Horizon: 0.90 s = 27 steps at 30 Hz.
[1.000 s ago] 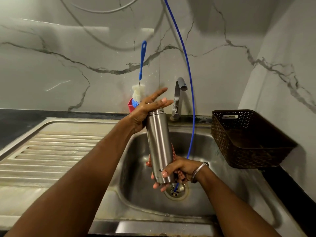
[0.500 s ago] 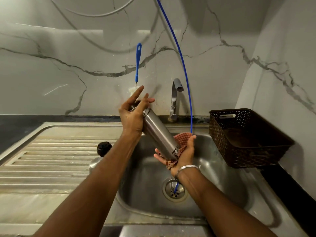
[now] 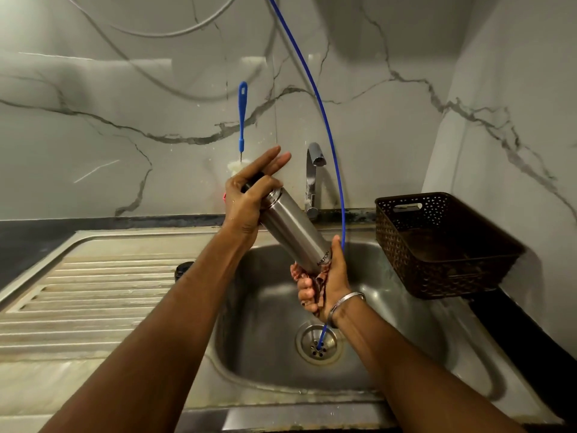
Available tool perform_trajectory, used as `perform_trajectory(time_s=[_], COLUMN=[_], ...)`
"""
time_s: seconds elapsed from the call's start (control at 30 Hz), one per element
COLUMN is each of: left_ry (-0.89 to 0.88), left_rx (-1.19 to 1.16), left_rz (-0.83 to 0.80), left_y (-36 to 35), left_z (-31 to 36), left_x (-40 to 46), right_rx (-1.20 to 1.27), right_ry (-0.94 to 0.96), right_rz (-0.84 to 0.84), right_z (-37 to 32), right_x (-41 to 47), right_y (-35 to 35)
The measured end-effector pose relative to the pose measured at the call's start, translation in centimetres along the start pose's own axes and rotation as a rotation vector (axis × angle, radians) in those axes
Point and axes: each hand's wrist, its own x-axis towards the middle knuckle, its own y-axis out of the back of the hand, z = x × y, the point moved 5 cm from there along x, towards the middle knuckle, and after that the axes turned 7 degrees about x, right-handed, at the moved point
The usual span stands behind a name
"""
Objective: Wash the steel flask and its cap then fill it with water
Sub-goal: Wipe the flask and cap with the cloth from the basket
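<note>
Draining board [image 3: 93, 295] on the left, ribbed steel; a dark round knob-like thing [image 3: 184, 267] sat on it just behind the left forearm, possibly the cap, too hidden to say

Bottle brush [image 3: 242, 115] with blue handle stood against the marble wall, behind the left hand

Left hand [image 3: 249, 195] was up high, palm laid over the flask's mouth end, fingers straight and close together pointing up and right, thumb side against the neck; it looked to be capping the opening rather than clutching it

Steel flask [image 3: 295, 234] was held in the air over the sink [image 3: 390, 354], touching nothing but the two hands. Long axis ran on a slant: mouth up and left in the left hand, base down and right in the right hand

Right hand [image 3: 324, 285] was low, fingers curled round the base with a reddish scrubbing cloth [image 3: 318, 278] bunched between palm and steel, thumb lying up along the wall of the flask

Tap [image 3: 313, 179] stood behind, spout just right of the mouth end, no water seen running. Thin blue hose [image 3: 324, 120] dropped past the right hand into the drain. Brown basket [image 3: 443, 245] far right on the desk

Judgement: scrubbing the outside; either hand could turn it
</note>
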Motion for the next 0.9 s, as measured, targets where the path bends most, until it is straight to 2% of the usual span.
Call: perform_trajectory(time_s=[0.1,0.23,0.33,0.53,0.67,0.8,0.9], left_ry=[0.040,0.032,-0.027,-0.057,-0.027,0.002,0.010], left_rx=[0.081,0.168,0.188,0.286,0.372,0.507,0.560], left_rz=[-0.025,0.089,0.172,0.196,0.244,0.126,0.039], left_y=[0.1,0.2,0.3,3.4,7.0,10.0,11.6], left_z=[-0.7,-0.6,-0.4,-0.3,0.9,1.0,0.7], left_x=[-0.3,-0.8,-1.0,0.3,3.0,5.9,7.1], right_rx=[-0.083,-0.175,-0.224,-0.564,-0.845,-0.914,-0.941], right_ry=[-0.059,-0.071,-0.105,0.152,0.086,0.040,0.136], right_rz=[0.071,0.181,0.176,0.325,0.251,0.130,0.150], right_z=[0.3,0.1,1.1,0.9,1.5,2.9,3.1], right_x=[-0.3,-0.2,0.4,1.4,1.6,2.4,3.2], right_y=[0.8,1.1,0.9,1.0,0.1,-0.6,-0.9])
